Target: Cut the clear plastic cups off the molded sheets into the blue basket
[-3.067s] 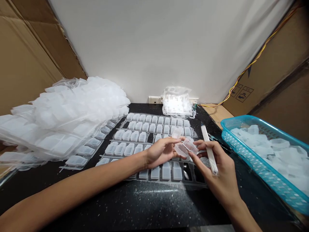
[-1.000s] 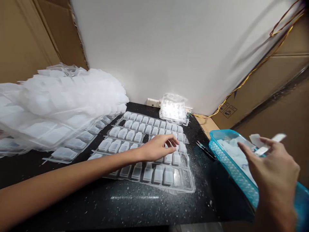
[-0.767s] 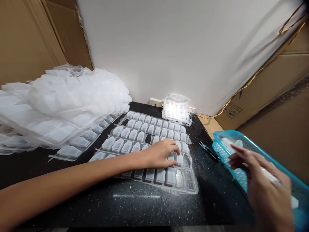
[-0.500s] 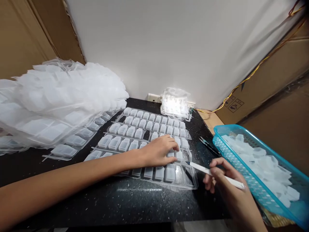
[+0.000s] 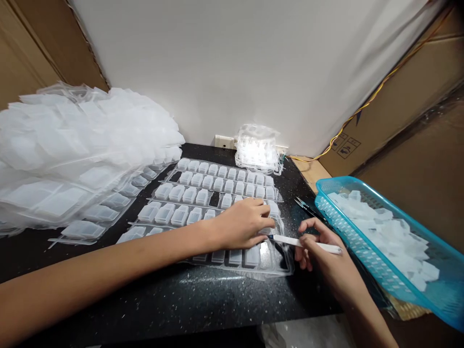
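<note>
Several rows of frosted plastic pieces (image 5: 181, 214) lie in clear frames (image 5: 286, 266) across the middle of the black, speckled worktop (image 5: 152, 295), seen from the head camera. The left hand (image 5: 241, 224) rests palm down over the near right part of these rows, fingers bent; whether they are closed on a piece cannot be told. The right hand (image 5: 321, 246), by the worktop's right edge, grasps a slim white tool (image 5: 288, 240), whose dark tip points left, just beside the left thumb. At the left edge a high heap of frosted sheets (image 5: 83, 130) leans over more rows. Near the far edge, a bundle of clear strips (image 5: 257, 150) glows brightly beside a wall socket (image 5: 224, 142). Along the right edge runs a blue basket (image 5: 362, 251) holding loose frosted pieces (image 5: 384, 237); a dark pointed tool (image 5: 304, 207) lies just beside its far left corner. Yellow wire (image 5: 362, 108) trails down past cardboard (image 5: 406, 159) on the right.
</note>
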`<control>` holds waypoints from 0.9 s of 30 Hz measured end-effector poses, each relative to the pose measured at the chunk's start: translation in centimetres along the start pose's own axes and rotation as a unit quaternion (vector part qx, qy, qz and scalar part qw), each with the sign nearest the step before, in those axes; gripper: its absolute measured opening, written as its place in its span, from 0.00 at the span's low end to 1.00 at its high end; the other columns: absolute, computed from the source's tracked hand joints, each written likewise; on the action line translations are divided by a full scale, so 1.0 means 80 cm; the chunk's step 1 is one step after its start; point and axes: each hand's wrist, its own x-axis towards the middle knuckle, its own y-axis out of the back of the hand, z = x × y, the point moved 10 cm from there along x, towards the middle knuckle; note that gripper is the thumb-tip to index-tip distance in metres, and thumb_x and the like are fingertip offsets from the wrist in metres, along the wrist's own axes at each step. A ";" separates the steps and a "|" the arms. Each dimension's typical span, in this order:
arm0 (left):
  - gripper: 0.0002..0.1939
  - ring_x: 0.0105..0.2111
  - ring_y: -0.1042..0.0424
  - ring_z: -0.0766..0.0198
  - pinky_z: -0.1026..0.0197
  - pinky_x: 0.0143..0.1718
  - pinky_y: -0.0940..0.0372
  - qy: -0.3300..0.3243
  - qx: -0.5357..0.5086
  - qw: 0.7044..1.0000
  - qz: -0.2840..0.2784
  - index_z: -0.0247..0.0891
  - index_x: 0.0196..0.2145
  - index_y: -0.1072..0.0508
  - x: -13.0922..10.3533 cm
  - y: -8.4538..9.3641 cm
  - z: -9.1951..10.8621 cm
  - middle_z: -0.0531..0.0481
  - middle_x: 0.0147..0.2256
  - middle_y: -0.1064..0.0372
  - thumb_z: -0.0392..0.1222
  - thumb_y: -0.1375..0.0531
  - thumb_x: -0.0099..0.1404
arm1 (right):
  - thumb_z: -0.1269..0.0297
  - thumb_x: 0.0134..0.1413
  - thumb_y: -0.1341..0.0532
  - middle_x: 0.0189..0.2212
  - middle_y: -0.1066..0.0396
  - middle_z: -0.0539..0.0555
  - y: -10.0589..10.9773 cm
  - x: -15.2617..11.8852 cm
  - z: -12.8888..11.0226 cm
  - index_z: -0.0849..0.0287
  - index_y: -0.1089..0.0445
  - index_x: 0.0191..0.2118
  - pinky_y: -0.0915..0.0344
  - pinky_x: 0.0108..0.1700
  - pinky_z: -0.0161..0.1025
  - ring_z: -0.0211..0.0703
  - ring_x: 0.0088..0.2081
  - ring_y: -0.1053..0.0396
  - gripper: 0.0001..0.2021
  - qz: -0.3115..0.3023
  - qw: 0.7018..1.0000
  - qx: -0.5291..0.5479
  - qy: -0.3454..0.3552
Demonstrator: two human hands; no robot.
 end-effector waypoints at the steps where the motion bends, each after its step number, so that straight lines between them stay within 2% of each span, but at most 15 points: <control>1: 0.05 0.39 0.34 0.55 0.55 0.38 0.40 -0.014 0.019 1.000 -0.006 0.37 0.39 0.25 0.002 -0.002 0.006 0.43 0.38 0.30 0.39 0.40 0.68 | 0.63 0.59 0.41 0.20 0.31 0.45 -0.001 0.001 -0.005 0.53 0.41 0.43 0.43 0.22 0.31 0.37 0.20 0.38 0.09 -0.003 1.000 -0.025 0.001; 4: 0.05 0.42 0.34 0.53 0.53 0.41 0.38 -0.030 0.015 0.999 -0.004 0.35 0.36 0.27 0.008 -0.007 0.016 0.42 0.40 0.30 0.29 0.40 0.62 | 0.67 0.55 0.43 0.18 0.34 0.43 -0.004 0.004 -0.020 0.53 0.40 0.44 0.46 0.22 0.30 0.36 0.20 0.40 0.10 -0.030 0.992 -0.122 0.008; 7: 0.04 0.44 0.34 0.54 0.52 0.45 0.36 0.057 -0.182 0.979 0.067 0.36 0.35 0.30 0.008 0.006 -0.013 0.42 0.42 0.31 0.29 0.42 0.66 | 0.69 0.54 0.44 0.18 0.37 0.42 -0.008 0.009 -0.030 0.53 0.39 0.43 0.49 0.23 0.30 0.35 0.20 0.43 0.10 -0.070 0.980 -0.185 0.011; 8: 0.04 0.44 0.34 0.55 0.51 0.46 0.35 0.110 -0.281 0.947 0.108 0.37 0.35 0.31 0.005 0.013 -0.035 0.43 0.42 0.31 0.32 0.43 0.68 | 0.69 0.54 0.44 0.19 0.37 0.42 -0.009 0.010 -0.031 0.53 0.38 0.43 0.49 0.23 0.31 0.35 0.21 0.43 0.10 -0.080 0.977 -0.195 0.010; 9: 0.05 0.43 0.33 0.56 0.50 0.46 0.34 0.165 -0.380 0.897 0.152 0.37 0.35 0.31 -0.001 0.019 -0.060 0.44 0.41 0.31 0.36 0.43 0.71 | 0.69 0.54 0.44 0.20 0.37 0.42 -0.010 0.011 -0.031 0.53 0.38 0.43 0.49 0.24 0.31 0.35 0.21 0.43 0.09 -0.088 0.975 -0.204 0.010; 11: 0.08 0.43 0.32 0.57 0.48 0.48 0.34 0.258 -0.533 0.769 0.243 0.37 0.35 0.30 -0.019 0.029 -0.110 0.44 0.41 0.31 0.42 0.43 0.72 | 0.68 0.55 0.44 0.20 0.37 0.42 -0.011 0.011 -0.031 0.53 0.38 0.42 0.49 0.25 0.31 0.35 0.22 0.43 0.08 -0.095 0.971 -0.218 0.013; 13: 0.09 0.44 0.31 0.58 0.48 0.51 0.35 0.294 -0.594 0.666 0.343 0.36 0.37 0.29 -0.037 0.051 -0.148 0.44 0.43 0.30 0.44 0.44 0.73 | 0.68 0.55 0.44 0.20 0.38 0.42 -0.011 0.008 -0.033 0.53 0.38 0.41 0.50 0.25 0.32 0.35 0.22 0.44 0.07 -0.093 0.972 -0.217 0.020; 14: 0.09 0.45 0.31 0.59 0.50 0.52 0.35 0.291 -0.593 0.642 0.389 0.36 0.38 0.29 -0.044 0.066 -0.161 0.44 0.44 0.30 0.43 0.44 0.74 | 0.67 0.56 0.44 0.20 0.38 0.42 -0.011 0.005 -0.034 0.53 0.38 0.40 0.50 0.25 0.32 0.35 0.22 0.44 0.06 -0.094 0.974 -0.206 0.024; 15: 0.08 0.46 0.31 0.60 0.51 0.52 0.35 0.281 -0.577 0.643 0.417 0.35 0.38 0.29 -0.047 0.080 -0.169 0.44 0.44 0.30 0.42 0.43 0.73 | 0.66 0.56 0.44 0.20 0.38 0.42 -0.010 0.002 -0.036 0.53 0.38 0.40 0.49 0.25 0.31 0.35 0.22 0.43 0.06 -0.097 0.977 -0.189 0.025; 16: 0.07 0.47 0.31 0.60 0.52 0.52 0.35 0.268 -0.552 0.669 0.420 0.35 0.38 0.29 -0.043 0.092 -0.170 0.45 0.44 0.30 0.41 0.43 0.72 | 0.65 0.57 0.43 0.20 0.37 0.43 -0.008 0.000 -0.038 0.53 0.39 0.41 0.48 0.25 0.31 0.35 0.22 0.42 0.06 -0.097 0.981 -0.169 0.026; 17: 0.06 0.46 0.30 0.60 0.52 0.50 0.34 0.256 -0.519 0.714 0.394 0.35 0.37 0.29 -0.034 0.098 -0.166 0.45 0.44 0.29 0.41 0.42 0.72 | 0.64 0.57 0.43 0.20 0.36 0.43 -0.004 -0.001 -0.041 0.53 0.39 0.41 0.47 0.25 0.31 0.36 0.22 0.41 0.07 -0.092 0.985 -0.147 0.026; 20: 0.05 0.41 0.28 0.59 0.52 0.45 0.33 0.199 -0.381 0.877 0.213 0.35 0.38 0.28 0.009 0.077 -0.127 0.45 0.40 0.27 0.40 0.40 0.70 | 0.61 0.56 0.41 0.17 0.35 0.43 0.022 0.006 -0.048 0.53 0.40 0.42 0.45 0.24 0.32 0.36 0.20 0.41 0.10 -0.029 0.995 -0.091 0.023; 22: 0.04 0.41 0.29 0.59 0.54 0.44 0.34 0.123 -0.264 0.950 0.108 0.36 0.39 0.26 0.032 0.051 -0.093 0.45 0.40 0.26 0.38 0.41 0.69 | 0.61 0.53 0.40 0.15 0.35 0.43 0.038 0.017 -0.048 0.53 0.41 0.41 0.47 0.22 0.32 0.36 0.18 0.42 0.11 0.018 0.997 -0.068 0.026; 24: 0.05 0.41 0.29 0.58 0.56 0.42 0.36 0.054 -0.158 0.985 0.038 0.37 0.41 0.26 0.047 0.024 -0.066 0.44 0.41 0.27 0.35 0.40 0.68 | 0.61 0.51 0.39 0.14 0.35 0.43 0.043 0.032 -0.043 0.53 0.41 0.40 0.48 0.21 0.31 0.36 0.16 0.43 0.12 0.037 0.998 -0.049 0.029; 27: 0.09 0.41 0.30 0.57 0.57 0.39 0.38 0.011 -0.075 0.997 -0.021 0.38 0.44 0.25 0.059 -0.005 -0.054 0.44 0.41 0.27 0.33 0.41 0.67 | 0.60 0.49 0.39 0.14 0.34 0.43 0.038 0.052 -0.030 0.54 0.40 0.39 0.48 0.20 0.31 0.36 0.16 0.42 0.12 0.037 0.999 -0.023 0.032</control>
